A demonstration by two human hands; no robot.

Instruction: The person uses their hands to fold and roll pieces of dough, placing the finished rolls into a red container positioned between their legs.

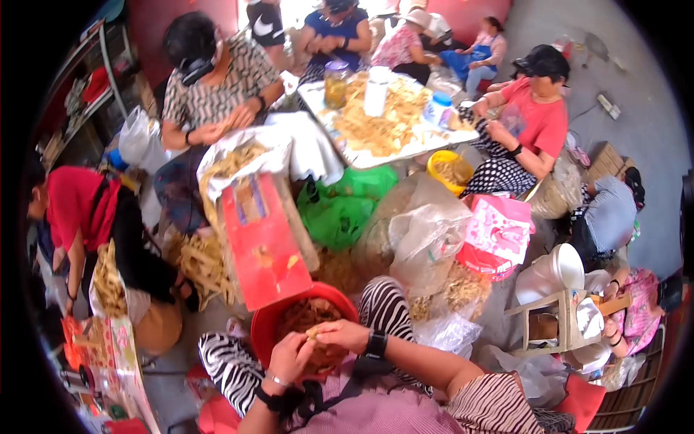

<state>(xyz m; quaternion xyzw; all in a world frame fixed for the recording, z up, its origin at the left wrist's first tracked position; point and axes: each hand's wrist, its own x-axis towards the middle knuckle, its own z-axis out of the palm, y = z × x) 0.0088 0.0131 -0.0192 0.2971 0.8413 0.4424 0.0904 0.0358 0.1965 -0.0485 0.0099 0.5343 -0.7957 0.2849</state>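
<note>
Both my hands meet over a red plastic basin held between my knees. My left hand and my right hand pinch a small yellowish piece between their fingertips; its exact kind is too small to tell. Reddish-brown dried pieces lie in the basin below. Just beyond the basin's rim a red board slopes away, its near end over the basin's far edge.
A white-topped table holds tan strips, a jar and white containers. Beyond my knees are a green plastic bag, a clear sack, a pink bag and a yellow bucket. A wooden stool stands right. Several people sit around.
</note>
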